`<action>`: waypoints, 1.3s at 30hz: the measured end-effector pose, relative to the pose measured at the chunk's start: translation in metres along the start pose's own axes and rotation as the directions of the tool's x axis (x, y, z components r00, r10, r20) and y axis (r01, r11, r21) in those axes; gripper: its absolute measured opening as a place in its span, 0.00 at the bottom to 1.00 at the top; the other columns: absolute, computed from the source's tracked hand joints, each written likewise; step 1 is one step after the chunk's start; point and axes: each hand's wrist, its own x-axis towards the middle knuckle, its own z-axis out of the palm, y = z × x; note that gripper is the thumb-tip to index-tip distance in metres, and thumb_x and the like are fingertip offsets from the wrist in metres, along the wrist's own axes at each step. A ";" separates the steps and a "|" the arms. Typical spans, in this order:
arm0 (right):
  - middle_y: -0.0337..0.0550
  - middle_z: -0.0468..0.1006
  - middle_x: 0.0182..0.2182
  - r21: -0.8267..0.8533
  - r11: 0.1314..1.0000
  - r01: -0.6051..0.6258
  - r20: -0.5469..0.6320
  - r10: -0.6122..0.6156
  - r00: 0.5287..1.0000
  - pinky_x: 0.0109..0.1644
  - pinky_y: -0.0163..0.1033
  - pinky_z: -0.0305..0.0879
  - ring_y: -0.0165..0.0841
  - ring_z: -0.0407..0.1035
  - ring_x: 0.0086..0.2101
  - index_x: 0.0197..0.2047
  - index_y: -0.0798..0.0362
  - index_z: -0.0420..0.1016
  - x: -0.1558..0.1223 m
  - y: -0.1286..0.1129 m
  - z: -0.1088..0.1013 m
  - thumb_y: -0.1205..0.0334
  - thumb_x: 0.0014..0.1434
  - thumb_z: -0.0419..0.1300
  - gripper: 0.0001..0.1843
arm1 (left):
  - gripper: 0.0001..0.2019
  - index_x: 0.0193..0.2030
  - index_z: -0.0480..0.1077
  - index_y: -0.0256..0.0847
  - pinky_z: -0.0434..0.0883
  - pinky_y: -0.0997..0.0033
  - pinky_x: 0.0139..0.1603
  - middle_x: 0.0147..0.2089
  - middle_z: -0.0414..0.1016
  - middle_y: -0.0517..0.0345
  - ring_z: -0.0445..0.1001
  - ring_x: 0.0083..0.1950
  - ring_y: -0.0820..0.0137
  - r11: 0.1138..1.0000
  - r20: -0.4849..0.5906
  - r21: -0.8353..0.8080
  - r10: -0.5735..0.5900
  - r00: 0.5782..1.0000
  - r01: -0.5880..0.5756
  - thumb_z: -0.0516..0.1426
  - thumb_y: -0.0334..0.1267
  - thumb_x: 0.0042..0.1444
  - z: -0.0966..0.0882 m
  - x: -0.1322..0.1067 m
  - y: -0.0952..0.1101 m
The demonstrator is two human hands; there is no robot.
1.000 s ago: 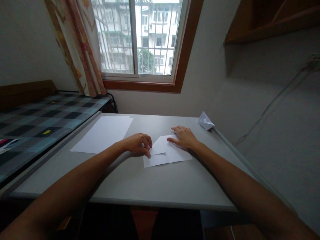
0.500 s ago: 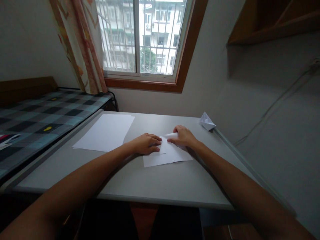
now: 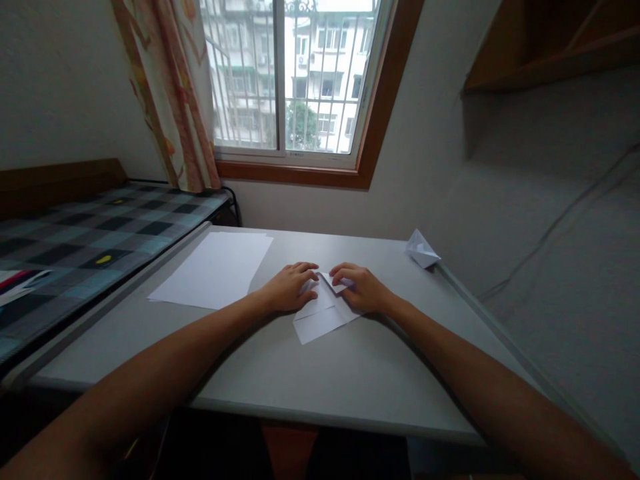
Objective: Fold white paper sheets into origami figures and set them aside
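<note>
A partly folded sheet of white paper (image 3: 325, 320) lies on the white table in front of me, its lower strip pointing towards me. My left hand (image 3: 291, 287) rests at its left side, thumb and fingers curled onto the folded part. From the right, my right hand (image 3: 364, 288) grips a raised flap near the top, fingers bent over it and the thumb hidden underneath. A crease shows between the two hands. Parts of the paper are covered by the fingers.
Flat white sheets (image 3: 215, 270) lie at the table's left, partly behind my left forearm. A folded paper shape (image 3: 423, 250) stands at the far right corner. A bed with a checked cover (image 3: 100, 233) adjoins the table (image 3: 280, 370); a wooden shelf (image 3: 550, 67) hangs upper right.
The right side of the paper has been folded inward, and the sheet sits turned at more of an angle. My right hand has moved onto the flap. The view has shifted slightly.
</note>
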 end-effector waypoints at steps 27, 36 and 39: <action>0.49 0.74 0.52 -0.041 0.999 0.017 0.135 -0.011 0.991 0.56 0.46 0.65 0.39 0.69 0.50 0.51 0.53 0.75 -0.006 0.000 0.008 0.74 0.48 0.55 0.26 | 0.18 0.56 0.68 0.37 0.63 0.60 0.61 0.58 0.68 0.46 0.66 0.59 0.62 0.992 0.115 -0.019 0.127 0.985 -0.126 0.50 0.38 0.62 -0.001 0.002 -0.001; 0.51 0.74 0.51 0.015 1.000 0.007 0.127 -0.009 0.992 0.56 0.47 0.65 0.40 0.69 0.50 0.49 0.55 0.76 -0.008 0.005 0.005 0.73 0.47 0.56 0.24 | 0.19 0.59 0.65 0.33 0.58 0.64 0.66 0.62 0.64 0.44 0.61 0.65 0.66 0.982 0.119 -0.072 0.181 0.976 -0.173 0.47 0.37 0.64 0.005 0.001 -0.004; 0.50 0.74 0.51 0.054 0.998 0.018 0.117 -0.024 0.993 0.56 0.48 0.64 0.40 0.69 0.50 0.49 0.53 0.76 -0.009 0.008 0.005 0.74 0.46 0.56 0.25 | 0.20 0.60 0.64 0.34 0.57 0.63 0.67 0.63 0.62 0.45 0.59 0.65 0.66 0.981 0.125 -0.087 0.183 0.975 -0.173 0.46 0.38 0.64 0.006 0.000 -0.007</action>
